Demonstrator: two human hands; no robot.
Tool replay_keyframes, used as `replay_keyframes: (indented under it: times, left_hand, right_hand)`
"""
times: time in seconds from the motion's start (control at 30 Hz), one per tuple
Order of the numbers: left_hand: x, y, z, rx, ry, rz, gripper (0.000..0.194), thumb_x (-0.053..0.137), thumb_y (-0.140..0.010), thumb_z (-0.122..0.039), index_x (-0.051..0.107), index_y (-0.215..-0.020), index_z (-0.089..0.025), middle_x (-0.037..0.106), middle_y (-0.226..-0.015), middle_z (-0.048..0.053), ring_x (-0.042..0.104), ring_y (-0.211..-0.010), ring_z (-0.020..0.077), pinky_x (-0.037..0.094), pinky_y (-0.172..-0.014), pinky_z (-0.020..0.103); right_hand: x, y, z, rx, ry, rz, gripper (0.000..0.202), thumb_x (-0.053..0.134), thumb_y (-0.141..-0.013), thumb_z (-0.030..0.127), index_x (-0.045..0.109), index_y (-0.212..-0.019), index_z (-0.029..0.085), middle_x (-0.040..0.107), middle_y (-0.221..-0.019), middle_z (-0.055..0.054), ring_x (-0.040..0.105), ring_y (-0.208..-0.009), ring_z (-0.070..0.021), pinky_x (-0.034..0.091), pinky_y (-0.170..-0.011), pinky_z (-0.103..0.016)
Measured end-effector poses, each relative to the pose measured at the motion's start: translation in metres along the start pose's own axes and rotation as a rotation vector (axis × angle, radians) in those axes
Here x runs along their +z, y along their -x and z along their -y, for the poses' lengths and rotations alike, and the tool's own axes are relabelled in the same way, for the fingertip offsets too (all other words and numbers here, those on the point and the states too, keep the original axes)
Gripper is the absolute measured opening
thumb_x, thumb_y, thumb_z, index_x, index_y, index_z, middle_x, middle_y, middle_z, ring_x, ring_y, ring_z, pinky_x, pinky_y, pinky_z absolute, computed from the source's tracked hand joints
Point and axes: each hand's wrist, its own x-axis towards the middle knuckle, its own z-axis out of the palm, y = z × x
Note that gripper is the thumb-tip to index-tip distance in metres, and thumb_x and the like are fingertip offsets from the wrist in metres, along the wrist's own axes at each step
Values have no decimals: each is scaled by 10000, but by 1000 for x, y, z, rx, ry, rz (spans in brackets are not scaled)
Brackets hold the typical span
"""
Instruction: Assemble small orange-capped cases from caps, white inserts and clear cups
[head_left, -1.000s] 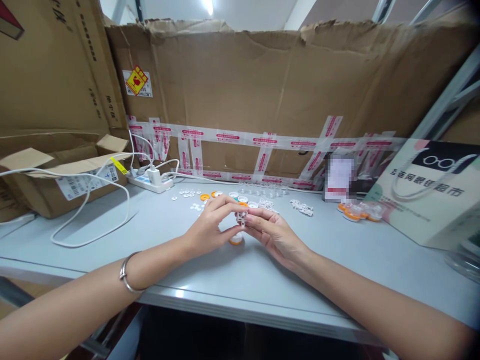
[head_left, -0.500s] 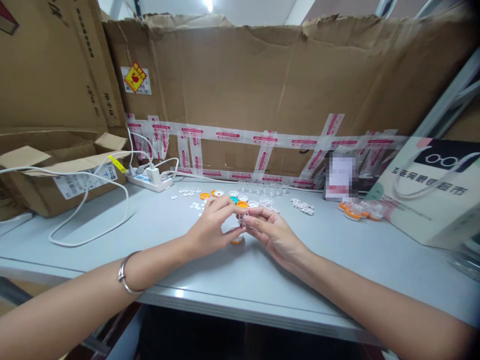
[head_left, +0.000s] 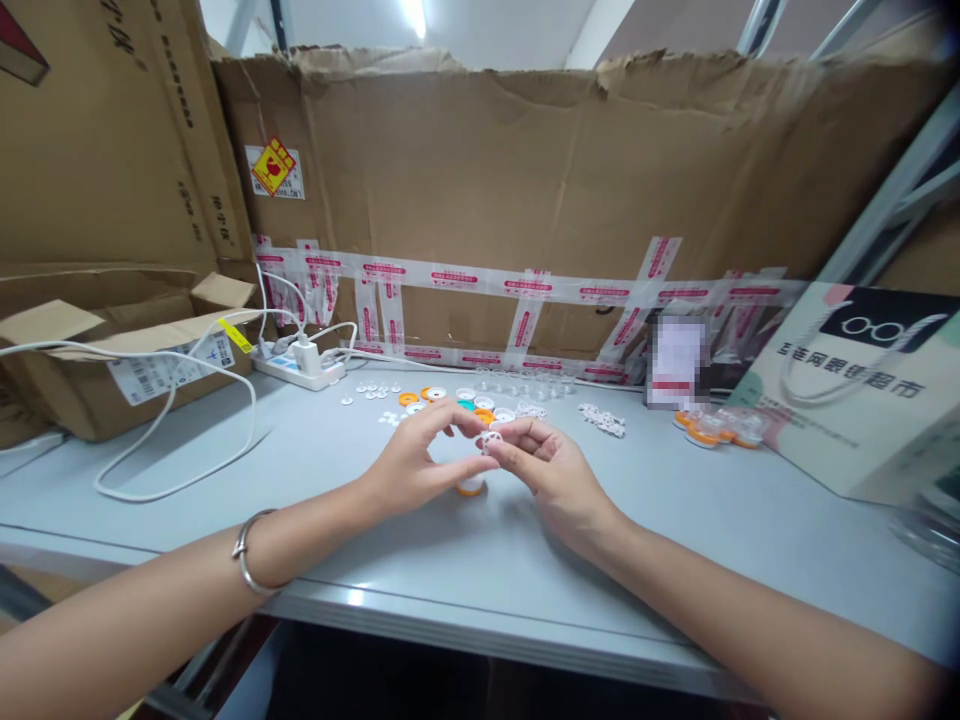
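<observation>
Above the table, a small white openwork plastic piece [head_left: 490, 438] is held between the fingertips of both hands. My right hand [head_left: 559, 475] pinches it from the right between thumb and fingers. The thumb and index fingertips of my left hand [head_left: 420, 455] close on it from the left, below and above. Directly beneath stands a round orange-and-white part [head_left: 470, 487], partly hidden by the left thumb. Behind the hands lie several round caps or rings, among them an orange ring [head_left: 484, 416], a white ring [head_left: 505, 415] and a teal one [head_left: 466, 405].
Clear plastic parts [head_left: 525, 383], small white discs [head_left: 379, 389] and a pile of white openwork pieces [head_left: 602, 420] lie farther back. Orange-based clear parts [head_left: 716, 427] sit beside a paper bag [head_left: 847, 400]. A power strip [head_left: 300, 368] and white cable [head_left: 176, 490] are left; cardboard [head_left: 465, 180] stands behind.
The white piece has turned between the fingers and now shows a rounder outline. My left fingers have spread a little wider around it. The view has tipped slightly upward.
</observation>
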Motion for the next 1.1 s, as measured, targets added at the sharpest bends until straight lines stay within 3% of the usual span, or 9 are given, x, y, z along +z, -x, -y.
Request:
replay_keyframes:
  times: [0.13,0.27,0.37,0.5,0.63,0.8,0.93,1.03,1.1]
  left_hand:
    - [-11,-15,-4,-117,139,80,130,585,-821,-273,635,-821,-154,640,-816,44,586,-766,143,460,-695,273]
    - [-14,-33,-7,-134,198,197,108,616,-780,-237,635,-753,-135,623,-762,43,589,-737,148,476,-676,278]
    - [-6,-33,-7,-96,177,126,105,612,-765,-198,608,-695,-121,590,-695,31,568,-677,133,465,-640,267]
    - [5,-21,2,-105,183,37,119,607,-776,-211,596,-699,-121,570,-675,18,557,-658,118,467,-644,258]
    - [7,-16,13,-190,373,89,134,624,-787,-267,606,-795,-134,604,-797,33,588,-764,133,489,-720,274]
    - [10,-19,15,-269,568,135,225,657,-764,-257,623,-967,-165,612,-940,52,595,-853,153,498,-764,292]
    - [14,-18,17,-306,708,189,176,656,-767,-240,654,-923,-159,621,-897,45,603,-806,141,496,-753,284]
    - [13,-18,21,-365,822,147,185,685,-743,-253,649,-900,-161,633,-845,32,607,-763,128,501,-746,285]
    - [10,-19,23,-407,870,79,200,691,-738,-266,645,-909,-174,651,-900,38,612,-783,126,501,-761,289]
  right_hand:
    - [-2,1,3,-133,108,24,252,734,-667,279,559,-838,220,675,-737,12,631,-733,-139,476,-740,-293]
    - [-4,0,3,-215,105,-28,301,728,-676,256,463,-816,238,654,-687,45,621,-687,-132,470,-702,-288]
    - [-6,-1,2,-233,98,-70,328,736,-667,247,422,-763,231,641,-675,53,604,-675,-121,460,-678,-272]
    - [-9,-5,0,-134,103,-26,337,760,-637,262,441,-736,214,638,-650,51,597,-663,-110,453,-683,-263]
    - [-13,-9,-2,4,9,-2,348,788,-594,295,499,-763,200,655,-632,45,607,-630,-109,471,-713,-293]
    - [-12,-10,0,72,-94,-17,333,807,-561,289,539,-733,193,668,-598,35,613,-601,-110,495,-754,-323]
    - [-9,-9,0,87,-112,53,289,792,-597,278,533,-694,196,678,-608,30,623,-606,-108,512,-745,-318]
    - [-16,-15,3,121,-59,122,245,774,-624,311,577,-710,194,698,-674,11,652,-671,-128,512,-779,-330]
    - [-28,-24,9,118,17,83,249,757,-638,364,608,-737,190,706,-732,-13,663,-721,-146,503,-797,-336]
